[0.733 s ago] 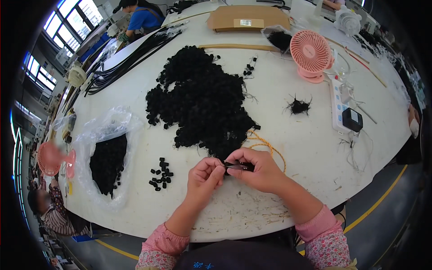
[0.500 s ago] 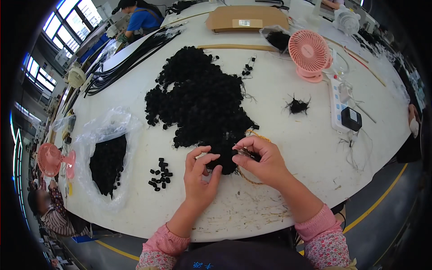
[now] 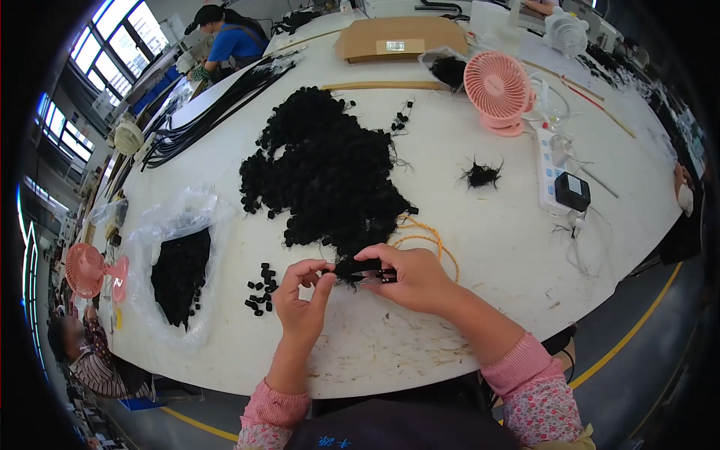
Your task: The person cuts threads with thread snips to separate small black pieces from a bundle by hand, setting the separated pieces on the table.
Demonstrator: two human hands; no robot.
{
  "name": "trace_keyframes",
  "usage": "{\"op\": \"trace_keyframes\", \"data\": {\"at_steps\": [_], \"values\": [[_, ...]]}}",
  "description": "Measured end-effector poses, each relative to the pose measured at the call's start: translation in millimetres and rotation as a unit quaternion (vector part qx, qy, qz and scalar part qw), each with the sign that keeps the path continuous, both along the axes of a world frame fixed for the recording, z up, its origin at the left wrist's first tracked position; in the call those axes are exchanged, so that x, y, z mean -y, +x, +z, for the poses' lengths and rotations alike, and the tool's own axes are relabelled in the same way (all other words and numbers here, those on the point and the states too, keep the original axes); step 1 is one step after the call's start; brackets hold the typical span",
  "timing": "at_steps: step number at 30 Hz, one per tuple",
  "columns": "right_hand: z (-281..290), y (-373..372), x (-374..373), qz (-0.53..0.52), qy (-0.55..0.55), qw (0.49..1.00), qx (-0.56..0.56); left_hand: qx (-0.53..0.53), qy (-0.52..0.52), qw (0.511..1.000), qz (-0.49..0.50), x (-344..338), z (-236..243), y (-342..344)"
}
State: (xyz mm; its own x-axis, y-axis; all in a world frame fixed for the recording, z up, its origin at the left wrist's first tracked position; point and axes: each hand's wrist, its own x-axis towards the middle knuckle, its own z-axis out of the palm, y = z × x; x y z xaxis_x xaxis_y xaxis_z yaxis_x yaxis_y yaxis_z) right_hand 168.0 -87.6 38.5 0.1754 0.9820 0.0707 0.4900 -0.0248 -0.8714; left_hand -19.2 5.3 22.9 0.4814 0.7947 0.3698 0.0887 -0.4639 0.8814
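My left hand (image 3: 303, 294) pinches a small black piece (image 3: 328, 271) at the lower tip of a big pile of fuzzy black pieces (image 3: 315, 180) with loose threads. My right hand (image 3: 405, 276) is closed on dark thread snips (image 3: 373, 275), their blades pointing left toward that piece. A loose group of small black pieces (image 3: 262, 289) lies left of my hands. Orange cord (image 3: 441, 245) lies looped behind my right hand. An open plastic bag (image 3: 207, 330) full of black pieces is at the left.
Pink fans (image 3: 496, 86) (image 3: 86, 271), a power strip with black adapter (image 3: 571, 191), a cardboard box (image 3: 375, 41) and black strips (image 3: 187, 127) lie around the white table (image 3: 600, 262). A person in blue (image 3: 232, 45) is at far left back, another person (image 3: 94, 356) at lower left.
My left hand has moved left and closed into a pinch on a small piece. My right hand with the snips has shifted left and down. The view has shifted slightly.
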Motion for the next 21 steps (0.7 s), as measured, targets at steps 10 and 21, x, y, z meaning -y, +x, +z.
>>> {"op": "trace_keyframes", "data": {"at_steps": [10,21], "values": [[-20.6,3.1,-4.8,-0.019,0.016,0.989,0.143,-0.299,0.366,0.867,0.162,-27.4,-0.8,-70.3],[-31.9,7.0,-12.5,0.048,0.018,0.962,-0.266,0.029,-0.202,0.971,-0.124,14.6,6.9,19.9]]}}
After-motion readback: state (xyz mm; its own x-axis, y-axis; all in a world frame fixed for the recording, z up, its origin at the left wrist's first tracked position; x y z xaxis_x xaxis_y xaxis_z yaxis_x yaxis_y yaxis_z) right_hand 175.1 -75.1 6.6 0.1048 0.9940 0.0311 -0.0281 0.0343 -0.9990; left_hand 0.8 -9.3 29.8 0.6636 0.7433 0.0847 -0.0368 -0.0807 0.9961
